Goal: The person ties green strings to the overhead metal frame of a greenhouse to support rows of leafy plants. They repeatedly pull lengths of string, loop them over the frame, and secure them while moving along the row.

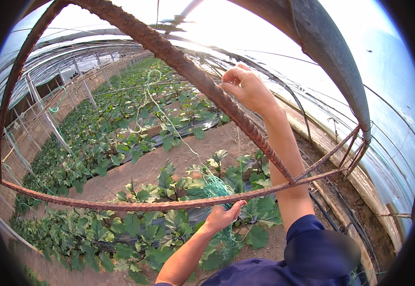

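Observation:
My left hand (223, 216) is closed around a bundle of green and white twine (216, 187), just below the curved rusty rebar rod (121, 206). Loose strands of the bundle hang beneath the hand, over the leaves. My right hand (245, 85) is raised at upper centre, beyond the slanting rusty rebar (193, 71), with thumb and fingertips pinched together near a thin wire; whether a strand lies between them is too small to tell. A pale strand (173, 125) rises from the bundle and ends in loops over the plants.
Leafy eggplant-like plants (171, 221) grow in rows on black plastic mulch, with bare soil between. A thick metal pipe (321, 39) arches at upper right, joined to the rebar truss. Thin wires cross the greenhouse. Clear plastic sheeting (389, 71) forms the right side. Posts stand at left.

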Demonstrator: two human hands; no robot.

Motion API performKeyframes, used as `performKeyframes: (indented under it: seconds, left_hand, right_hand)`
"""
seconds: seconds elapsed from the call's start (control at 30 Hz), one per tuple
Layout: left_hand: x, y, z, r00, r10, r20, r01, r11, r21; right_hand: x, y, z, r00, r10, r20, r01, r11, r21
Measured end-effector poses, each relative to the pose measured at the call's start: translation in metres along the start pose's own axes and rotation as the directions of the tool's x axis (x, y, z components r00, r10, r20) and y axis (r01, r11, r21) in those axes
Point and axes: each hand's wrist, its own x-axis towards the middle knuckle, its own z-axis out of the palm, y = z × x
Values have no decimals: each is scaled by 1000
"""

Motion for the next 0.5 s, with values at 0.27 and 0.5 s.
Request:
performKeyframes:
  seconds: [0.27,0.5]
  left_hand:
    - [1,-10,-1,998,19,-63,-17,999,33]
    - [22,-44,-12,989,73,-127,-19,924,382]
  right_hand:
    - [-11,8,14,928,-267,-260,205,948,-241]
    - [-21,61,-7,812,75,-578,-65,997,38]
